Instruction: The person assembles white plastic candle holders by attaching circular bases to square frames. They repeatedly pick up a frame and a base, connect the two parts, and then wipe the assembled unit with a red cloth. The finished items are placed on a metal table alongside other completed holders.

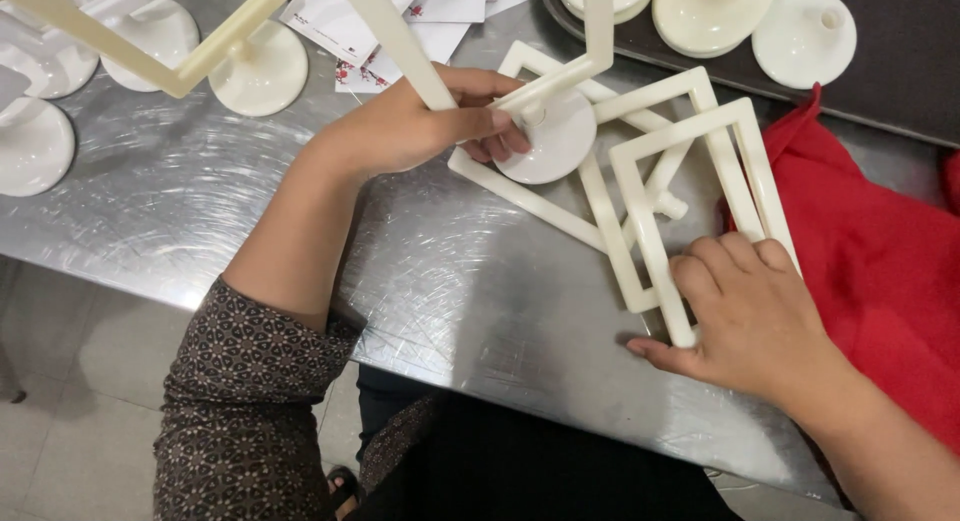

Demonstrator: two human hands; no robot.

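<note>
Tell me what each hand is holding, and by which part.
Left hand grips the stand by its upright frame bar, just above the round base. Right hand rests on a loose frame's corner.

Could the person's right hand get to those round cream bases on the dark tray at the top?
Probably yes. The right hand rests on the cream frames, and only those flat frames and a red cloth lie between it and the round bases on the dark tray. Nothing tall blocks the way.
</note>
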